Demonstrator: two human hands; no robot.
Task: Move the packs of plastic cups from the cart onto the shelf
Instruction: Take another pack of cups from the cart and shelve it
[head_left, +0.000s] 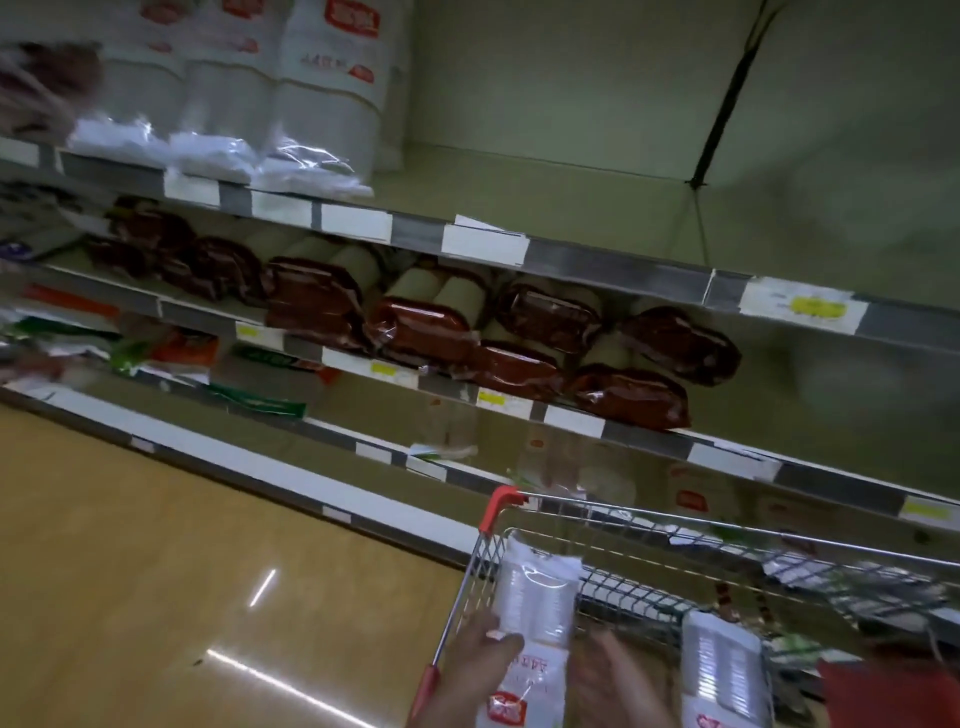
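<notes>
- Head view shows my left hand (480, 660) at the bottom centre of the frame, fingers wrapped round the left side of a pack of plastic cups (532, 618). The thumb lies across the pack's front face just above its red label.
- That pack stands nearly upright against the near-left corner of the cart (675, 525), its long axis running from the bottom edge of the frame up toward the red corner cap. So the pack lies directly to the right of my left fingers, touching them.
- My right hand (618, 675) is just right of the same pack, blurred. I cannot tell whether its fingers are open or closed on the wrapper.
- A second pack (722, 670) stands upright in the cart further right, nearer my right hand than my left, and apart from both.
- The shelf (571, 197) I judge to be the target sits in the upper half of the frame, bare across its right stretch. White packs already on the shelf (311, 104) stand at upper left.
- The relation that matters: the bare stretch lies up and slightly right of the held pack, well apart from it, with two lower shelves of dark red packs (426, 327) between.
- I judge the lift must clear the cart rim first, then carry the pack up still upright, to stand beside the white ones.
</notes>
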